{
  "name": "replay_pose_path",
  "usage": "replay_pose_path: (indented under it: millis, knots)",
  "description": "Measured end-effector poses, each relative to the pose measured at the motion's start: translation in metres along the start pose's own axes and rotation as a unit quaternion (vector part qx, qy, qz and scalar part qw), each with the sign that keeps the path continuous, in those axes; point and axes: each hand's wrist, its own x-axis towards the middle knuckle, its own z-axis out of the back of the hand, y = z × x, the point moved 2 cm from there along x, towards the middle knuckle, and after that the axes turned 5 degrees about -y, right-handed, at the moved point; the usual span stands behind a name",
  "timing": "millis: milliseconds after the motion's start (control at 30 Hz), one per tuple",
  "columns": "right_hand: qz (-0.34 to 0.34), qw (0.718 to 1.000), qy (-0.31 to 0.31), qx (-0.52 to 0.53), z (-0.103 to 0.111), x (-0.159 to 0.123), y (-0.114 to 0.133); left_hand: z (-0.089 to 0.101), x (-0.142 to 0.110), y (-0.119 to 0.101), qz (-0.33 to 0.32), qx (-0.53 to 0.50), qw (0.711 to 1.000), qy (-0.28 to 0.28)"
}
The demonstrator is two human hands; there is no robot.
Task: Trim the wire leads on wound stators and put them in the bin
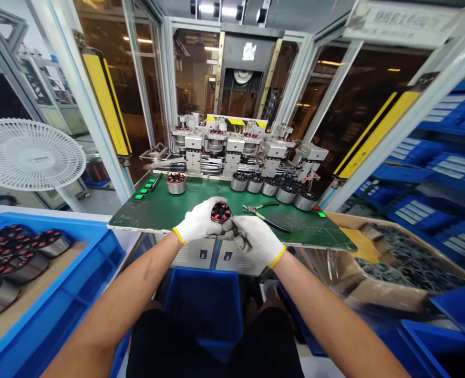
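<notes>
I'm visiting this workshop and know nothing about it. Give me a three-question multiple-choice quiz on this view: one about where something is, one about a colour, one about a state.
1. Where do the pliers lie?
A) on the green workbench
B) in a blue crate
C) in a cardboard box

2. What colour are the glove cuffs on the left hand and right hand?
A) blue
B) yellow
C) red

3. What state is the wound stator in?
A) lying on the workbench
B) sitting in a blue crate
C) held between both hands

Answers:
1 A: they rest on the green surface.
2 B: yellow bands edge both wrists.
3 C: both gloved hands close around it.
</notes>
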Motion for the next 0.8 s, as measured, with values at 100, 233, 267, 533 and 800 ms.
replay_pose_path:
  millis: [100,233,267,533,800]
  knots:
    - [0.089,0.959,-0.108,-0.246,0.022,-0.008,0.002,-0.001,-0.001,0.000,-0.005,-0.013,1.000,-0.007]
    - [0.264,0.852,-0.069,-0.447,0.031,-0.018,0.026,-0.005,0.003,0.005,0.018,-0.006,1.000,0.008]
    - [0.288,0.845,-0.058,-0.448,0.030,-0.018,0.032,-0.006,0.004,0.006,0.021,-0.004,1.000,0.014]
    - [0.037,0.997,-0.052,-0.048,0.000,0.012,0.004,0.000,0.001,0.003,0.002,-0.021,1.000,0.016]
    - [0.130,0.961,-0.231,-0.075,-0.011,-0.033,0.005,0.001,0.000,0.001,-0.024,-0.046,0.998,0.019]
